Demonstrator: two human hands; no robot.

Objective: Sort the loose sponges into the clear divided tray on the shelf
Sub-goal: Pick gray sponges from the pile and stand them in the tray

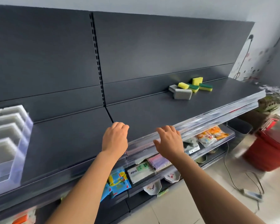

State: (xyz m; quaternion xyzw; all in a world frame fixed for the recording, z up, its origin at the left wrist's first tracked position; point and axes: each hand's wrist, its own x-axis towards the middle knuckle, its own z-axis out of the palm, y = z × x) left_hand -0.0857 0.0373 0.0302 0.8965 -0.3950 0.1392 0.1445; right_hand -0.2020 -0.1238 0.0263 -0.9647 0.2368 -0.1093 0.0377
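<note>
Far left on dark grey metal shelf (71, 139): clear divided plastic tray (27, 130), grey sponges (6, 131) slotted inside. Mid-frame: left hand (115, 139), fingers (120, 126) loosely curled, holding nothing; right hand (169, 143), fingers spread, over shelf front edge. Far right, well apart from both hands: loose pile of grey and yellow-green sponges (190, 88).

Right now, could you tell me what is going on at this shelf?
A person is sorting sponges on the dark shelf. The clear divided tray at the far left already has grey sponges in its compartments. A small pile of loose sponges, grey and yellow-and-green, lies further right by the back panel. Both hands are at the shelf's front edge and hold nothing: the left hand loosely curled, the right hand with fingers spread.
</note>
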